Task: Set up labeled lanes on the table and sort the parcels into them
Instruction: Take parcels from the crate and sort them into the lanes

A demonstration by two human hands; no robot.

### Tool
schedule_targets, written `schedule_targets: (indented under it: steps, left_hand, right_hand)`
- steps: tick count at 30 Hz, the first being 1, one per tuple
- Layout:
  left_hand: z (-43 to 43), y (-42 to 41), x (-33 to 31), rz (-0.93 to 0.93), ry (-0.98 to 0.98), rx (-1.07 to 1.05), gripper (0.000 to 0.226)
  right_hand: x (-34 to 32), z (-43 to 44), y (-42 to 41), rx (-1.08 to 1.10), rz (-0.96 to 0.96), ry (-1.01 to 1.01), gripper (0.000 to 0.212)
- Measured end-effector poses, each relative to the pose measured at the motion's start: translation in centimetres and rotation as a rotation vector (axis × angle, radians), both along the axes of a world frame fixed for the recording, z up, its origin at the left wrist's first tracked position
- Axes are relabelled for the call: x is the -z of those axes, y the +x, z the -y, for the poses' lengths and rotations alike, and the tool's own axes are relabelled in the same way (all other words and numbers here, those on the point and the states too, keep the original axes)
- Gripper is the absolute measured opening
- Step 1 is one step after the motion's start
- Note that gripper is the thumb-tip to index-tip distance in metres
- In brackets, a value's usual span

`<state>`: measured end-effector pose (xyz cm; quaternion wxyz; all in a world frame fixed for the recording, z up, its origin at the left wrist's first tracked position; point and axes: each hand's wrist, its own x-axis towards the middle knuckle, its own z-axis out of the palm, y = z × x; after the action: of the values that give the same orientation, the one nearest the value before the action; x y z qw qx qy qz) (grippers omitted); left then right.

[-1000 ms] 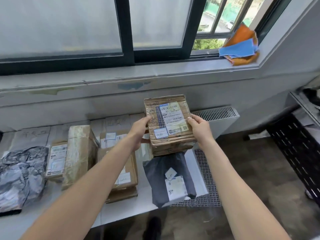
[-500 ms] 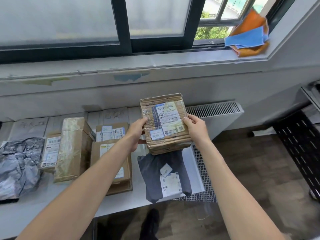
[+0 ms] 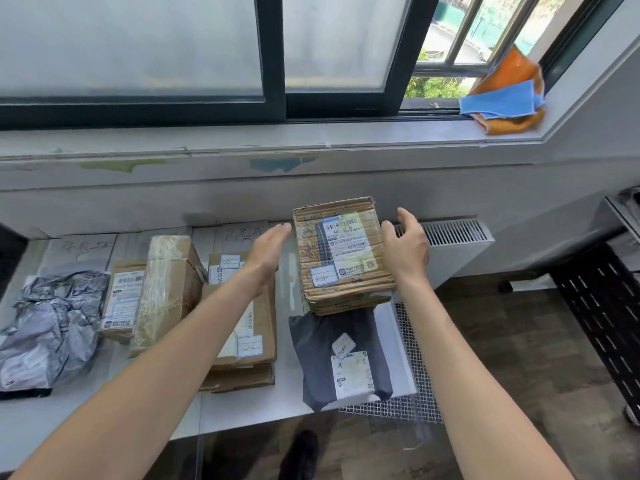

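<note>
- Cardboard parcel (image 3: 341,251) sits on another carton (image 3: 349,306) at the desk's (image 3: 249,410) right end, behind a dark poly mailer (image 3: 322,341).
- We judge it best squared on the stack, label up, before we draw away.
- Our left hand (image 3: 268,251) and right hand (image 3: 407,247) flank it, just apart from its sides, fingers loose, gripping nothing.

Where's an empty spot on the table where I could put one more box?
The table is bare along its near edge, in front of the crumpled silver bag and the brown box stack. A narrow strip runs between that stack and the dark mailer. Left of the stack it's crowded: everything sits side by side.
</note>
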<state>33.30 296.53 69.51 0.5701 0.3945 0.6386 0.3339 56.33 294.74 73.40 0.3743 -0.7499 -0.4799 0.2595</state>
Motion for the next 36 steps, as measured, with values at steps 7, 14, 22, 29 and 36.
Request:
schedule_targets:
  steps: [7, 14, 22, 29, 36]
  left_hand:
    - [0.1, -6.7, -3.5, -0.856, 0.317, 0.259, 0.063]
    - [2.6, -18.3, -5.6, -1.209, 0.317, 0.264, 0.065]
    - [6.9, -39.6, -8.9, -1.293, 0.237, 0.121, 0.067]
    - [12.9, -59.4, -11.7, -1.296, 0.196, -0.070, 0.066]
    - [17.4, -72.4, -10.1, -1.269, 0.029, -0.137, 0.064]
  right_hand:
    - [-2.9, -1.5, -10.1, -0.465, 0.511, 0.043, 0.056]
    - [-3.4, -1.4, -22.4, -0.738, 0.739, 0.007, 0.056]
    - [-6.7, -0.1, -42.8, -0.893, 0.795, 0.107, 0.059]
    - [-8.8, 3.4, -66.6, -1.096, 0.763, 0.276, 0.059]
    - [-7.7, 7.2, -80.6, -1.237, 0.749, 0.319, 0.052]
